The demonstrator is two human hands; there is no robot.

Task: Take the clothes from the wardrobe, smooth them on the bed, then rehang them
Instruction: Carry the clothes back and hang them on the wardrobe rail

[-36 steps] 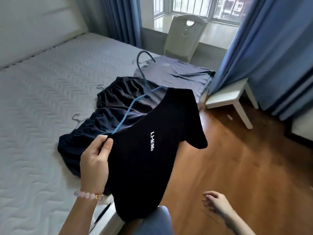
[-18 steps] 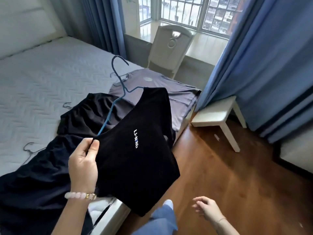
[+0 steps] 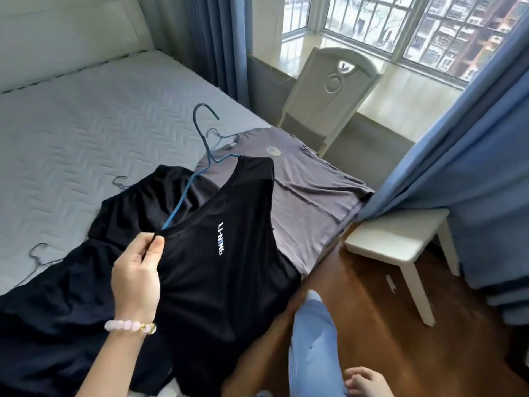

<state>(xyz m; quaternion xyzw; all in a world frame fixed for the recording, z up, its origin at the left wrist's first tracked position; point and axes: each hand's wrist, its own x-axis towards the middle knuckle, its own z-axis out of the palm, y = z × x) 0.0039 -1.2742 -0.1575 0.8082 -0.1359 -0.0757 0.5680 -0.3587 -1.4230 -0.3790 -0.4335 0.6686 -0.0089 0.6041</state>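
Observation:
A black T-shirt (image 3: 229, 270) with white lettering hangs on a blue hanger (image 3: 200, 144), held up over the bed's near corner. My left hand (image 3: 137, 276) pinches the shirt's shoulder where the hanger's arm enters the neck. My right hand (image 3: 366, 382) hangs low at the bottom edge, fingers loosely apart, holding nothing. Behind the shirt a grey T-shirt (image 3: 309, 190) lies flat on the bed (image 3: 86, 133), and other black clothes (image 3: 57, 325) are spread to the left.
Thin wire hangers (image 3: 40, 253) poke out from under the black clothes. A white chair (image 3: 329, 93) stands by the window. A white stool (image 3: 400, 242) stands on the wooden floor by the blue curtain (image 3: 472, 167). My leg in blue jeans (image 3: 315, 339) is beside the bed.
The view has turned and moved closer to the bed. The black T-shirt on its hanger has come lower over the bed's corner, still pinched by my left hand. My right hand has dropped lower.

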